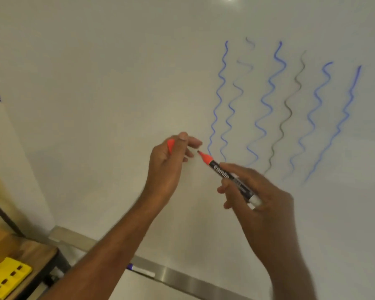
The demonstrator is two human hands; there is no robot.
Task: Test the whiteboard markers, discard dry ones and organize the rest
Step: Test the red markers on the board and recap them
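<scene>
My right hand (258, 198) grips an uncapped red marker (221, 169) by its black barrel, tip pointing up and left, just off the whiteboard (95, 83). My left hand (169, 165) holds the red cap (171, 145) in curled fingers, a short way left of the tip. Several wavy test lines (268, 105), mostly blue with one dark and some faint, run down the board to the right of the hands. Another marker (142, 271) with a blue end lies in the metal tray (193, 280) under the board.
A wooden table (30, 256) stands at the lower left with a yellow slotted block (8, 277) on it. The whiteboard's left edge meets a wall at the far left.
</scene>
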